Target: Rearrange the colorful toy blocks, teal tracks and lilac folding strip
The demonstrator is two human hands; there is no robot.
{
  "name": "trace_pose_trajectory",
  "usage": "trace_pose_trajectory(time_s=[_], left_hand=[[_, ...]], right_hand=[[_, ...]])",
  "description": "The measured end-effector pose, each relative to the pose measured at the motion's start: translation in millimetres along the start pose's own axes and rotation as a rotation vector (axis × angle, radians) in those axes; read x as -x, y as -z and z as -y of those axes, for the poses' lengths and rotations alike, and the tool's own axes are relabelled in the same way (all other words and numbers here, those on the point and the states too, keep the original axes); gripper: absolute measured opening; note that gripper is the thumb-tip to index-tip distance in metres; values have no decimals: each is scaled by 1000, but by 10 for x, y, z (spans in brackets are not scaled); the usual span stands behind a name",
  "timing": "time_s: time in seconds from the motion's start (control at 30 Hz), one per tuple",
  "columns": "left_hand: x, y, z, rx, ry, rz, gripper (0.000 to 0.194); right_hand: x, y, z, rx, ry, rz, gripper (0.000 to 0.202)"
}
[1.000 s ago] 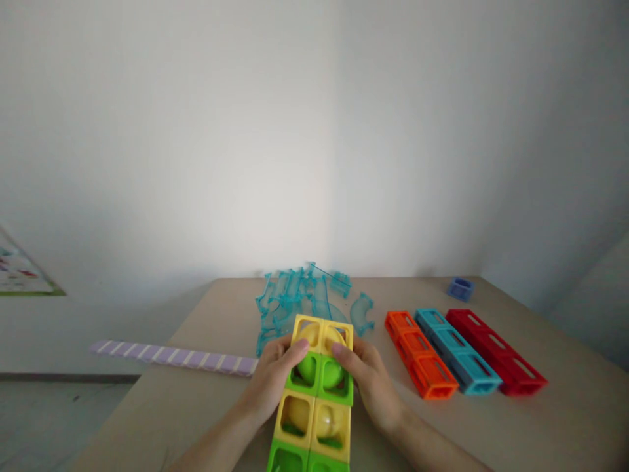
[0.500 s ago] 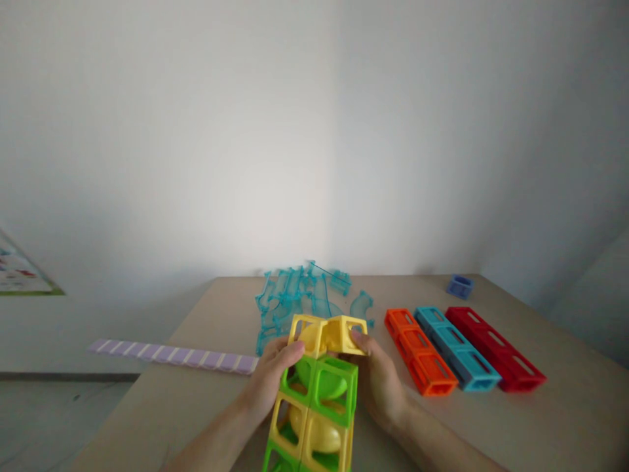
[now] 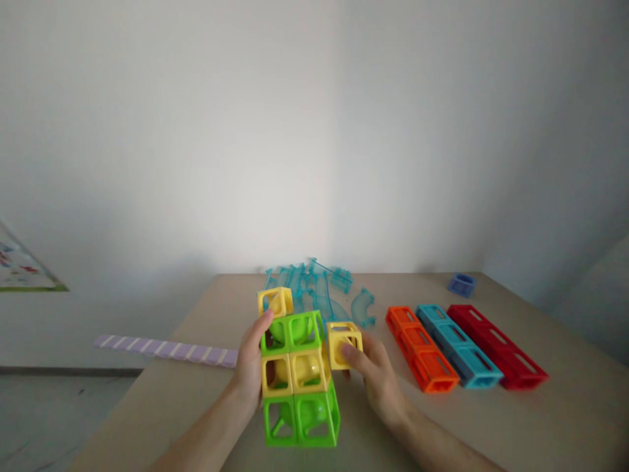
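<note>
Left hand [image 3: 249,364]: grip closed round the side of the yellow-and-green cube stack [image 3: 292,373], held up over the counter [image 3: 216,318].
Right hand [image 3: 381,377]: thumb and fingers pinch one yellow cube [image 3: 336,347] – apart from the stack's right side.
Cubes: one off, seven joined – a lone yellow on top, three pairs below.
Right edge: orange bar [image 3: 417,349], light-blue bar [image 3: 458,342], red bar [image 3: 496,344] nearby.
Far edge: clear teal track pieces [image 3: 322,298].
Left edge: lilac strip [image 3: 171,349] crosses it.

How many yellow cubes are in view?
4: one cube in the right hand, another at the top left of the stack, two side by side in its middle row. Others may be hidden.
</note>
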State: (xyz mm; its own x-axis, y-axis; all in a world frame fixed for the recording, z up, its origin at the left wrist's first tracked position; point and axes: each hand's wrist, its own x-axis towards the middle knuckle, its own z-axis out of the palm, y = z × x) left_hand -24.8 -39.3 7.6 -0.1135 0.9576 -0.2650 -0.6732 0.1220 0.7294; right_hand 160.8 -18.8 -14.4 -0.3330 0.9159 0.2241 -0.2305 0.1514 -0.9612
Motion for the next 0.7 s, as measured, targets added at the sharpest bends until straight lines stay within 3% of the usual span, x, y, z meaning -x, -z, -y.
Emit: trace_pose_trajectory(time_s=[0.17,0.23,0.33,0.4,0.53,0.7], left_hand=[[19,-1,25,-98,-130,37,38],[26,-3,18,-98,-142,24,37],[25,-5,-8,-59,-111,-8,38],[23,-5,-28,-11,-37,2,39],[26,-15,-62,52,94,27,35],[43,-27,-77,25,145,46,33]], right_hand=[[19,-20,79,63,-18,2,39],[4,-2,73,134,-18,-21,34],[-21,39,83,431,-16,-33,14],[-23,62,116,726,20,41,7],[9,66,183,1029,97,227,19],[24,52,195,1075,115,251,44]])
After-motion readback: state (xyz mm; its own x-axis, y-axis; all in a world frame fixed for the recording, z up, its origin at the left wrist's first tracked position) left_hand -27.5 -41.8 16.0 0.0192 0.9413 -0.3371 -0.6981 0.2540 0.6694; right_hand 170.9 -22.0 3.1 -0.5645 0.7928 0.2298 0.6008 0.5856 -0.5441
